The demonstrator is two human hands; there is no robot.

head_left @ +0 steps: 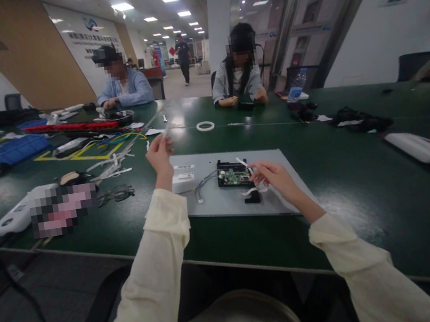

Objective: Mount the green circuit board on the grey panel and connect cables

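A thin pale strip [167,130] rises from the pinched fingertips of my left hand [161,155], raised above the left edge of the grey board [213,204]. My right hand [271,175] is closed around a white strip [241,162] at the right side of a black housing with a green circuit board [235,175]. Grey cables [204,180] run left from the housing. Below my right hand's fingers lie another white strip and a small black part [251,197]. White labels [183,177] lie on the board's left side.
Beyond the board is a white tape roll [205,126]. On the left are glasses [116,194], a white device [23,210], loose strips [113,165] and a blue tray [15,150]. A bottle [297,85] stands far right. Two people sit across the table; another stands behind.
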